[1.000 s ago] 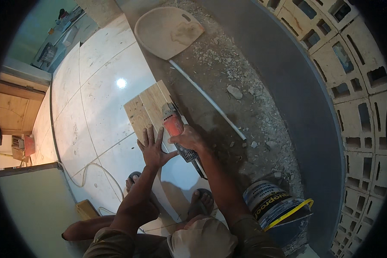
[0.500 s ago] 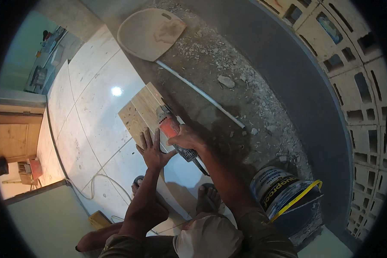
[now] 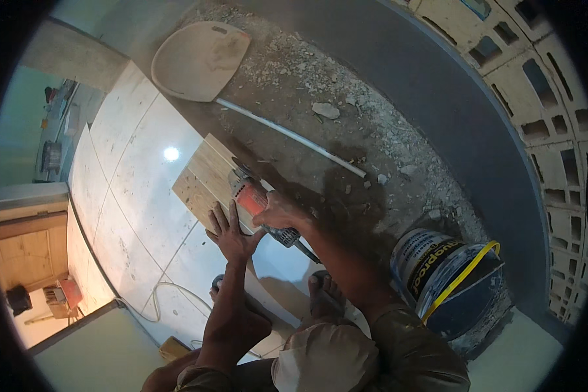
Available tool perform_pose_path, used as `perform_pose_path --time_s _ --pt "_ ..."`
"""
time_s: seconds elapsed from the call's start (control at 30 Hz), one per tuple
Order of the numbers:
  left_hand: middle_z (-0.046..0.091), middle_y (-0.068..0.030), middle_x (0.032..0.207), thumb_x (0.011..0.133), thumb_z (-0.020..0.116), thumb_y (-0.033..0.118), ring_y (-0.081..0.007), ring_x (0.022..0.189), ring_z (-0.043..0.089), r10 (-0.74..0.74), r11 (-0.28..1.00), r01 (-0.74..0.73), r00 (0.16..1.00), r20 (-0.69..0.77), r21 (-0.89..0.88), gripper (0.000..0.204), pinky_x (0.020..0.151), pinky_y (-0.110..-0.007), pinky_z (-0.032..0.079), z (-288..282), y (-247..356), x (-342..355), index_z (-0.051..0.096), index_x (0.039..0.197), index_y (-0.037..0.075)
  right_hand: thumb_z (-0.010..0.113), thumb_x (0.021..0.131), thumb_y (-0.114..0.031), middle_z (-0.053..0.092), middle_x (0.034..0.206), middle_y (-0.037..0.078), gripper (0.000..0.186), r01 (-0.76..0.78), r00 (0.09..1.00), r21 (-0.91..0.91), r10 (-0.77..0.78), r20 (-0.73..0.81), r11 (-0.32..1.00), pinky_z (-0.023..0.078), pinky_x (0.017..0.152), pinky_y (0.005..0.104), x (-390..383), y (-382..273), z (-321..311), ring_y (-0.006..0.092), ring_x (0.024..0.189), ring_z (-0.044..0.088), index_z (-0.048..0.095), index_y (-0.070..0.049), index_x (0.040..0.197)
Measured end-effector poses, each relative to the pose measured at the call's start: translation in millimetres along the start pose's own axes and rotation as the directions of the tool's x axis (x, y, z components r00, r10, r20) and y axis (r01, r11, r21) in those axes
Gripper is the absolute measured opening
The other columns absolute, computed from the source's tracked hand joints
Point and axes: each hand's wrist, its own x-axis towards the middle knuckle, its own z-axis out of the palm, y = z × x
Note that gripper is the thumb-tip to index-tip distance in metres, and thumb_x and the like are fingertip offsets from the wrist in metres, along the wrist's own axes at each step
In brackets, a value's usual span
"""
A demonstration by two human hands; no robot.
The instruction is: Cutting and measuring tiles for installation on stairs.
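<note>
My right hand (image 3: 282,212) is wrapped round a red and black angle grinder (image 3: 249,197), whose cord trails back beneath my forearm. The grinder's head and dark disc (image 3: 236,163) lie over the right-hand part of a wood-look plank tile (image 3: 199,175). I cannot tell whether the disc touches the tile. Pressed flat with spread fingers, my left hand (image 3: 232,238) rests on the near end of the tile, close beside the grinder. The tile lies on the white floor tiles (image 3: 134,170), near the edge with the bare rough ground.
A pale scoop-shaped pan (image 3: 196,62) and a thin white pipe (image 3: 291,136) lie on the rubble-strewn ground (image 3: 372,157). A bucket with a yellow handle (image 3: 431,268) stands at my right. Beyond runs a low grey wall (image 3: 451,111). A cable (image 3: 155,304) loops at my left.
The whole view has swung a little. Both hands keep nearly the same places, the right one on the angle grinder and the left one flat on the tile.
</note>
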Motion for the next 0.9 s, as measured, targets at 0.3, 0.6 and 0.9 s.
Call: perform_pose_path --time_s 0.3,0.6,0.9 --pt "0.02 -0.0176 0.167 0.058 0.076 0.081 -0.0464 0.152 0.019 0.01 1.0 -0.011 1.0 -0.014 -0.02 0.119 0.108 -0.075 0.018 1.3 0.6 0.3 0.037 0.157 0.025 0.081 0.059 -0.041 0.068 0.107 0.033 0.081 -0.04 0.994 -0.026 0.042 0.098 0.999 0.054 0.087 0.0417 -12.8 -6.2 -12.3 0.0398 0.1 0.069 0.063 0.015 0.114" --pt "0.023 -0.0195 0.166 0.061 0.072 0.084 -0.0473 0.151 0.02 0.028 1.0 -0.028 0.999 -0.026 -0.007 0.118 0.108 -0.076 0.016 1.4 -0.1 0.7 0.037 0.157 0.025 0.082 0.058 -0.042 0.069 0.103 0.033 0.081 -0.017 0.998 -0.043 0.019 0.064 0.999 0.055 0.084 0.0417 -20.3 3.2 -10.9 0.0402 0.095 0.07 0.065 0.017 0.11" --pt "0.017 -0.0158 0.169 0.062 0.07 0.085 -0.0461 0.153 0.015 0.011 1.0 -0.011 1.0 0.023 -0.016 0.118 0.112 -0.075 0.013 1.4 2.8 1.4 0.035 0.159 0.026 0.083 0.058 -0.045 0.069 0.1 0.03 0.083 -0.013 0.999 -0.007 0.013 0.048 1.0 0.055 0.082 0.0405 -23.4 18.1 -4.8 0.0385 0.092 0.069 0.064 0.016 0.111"
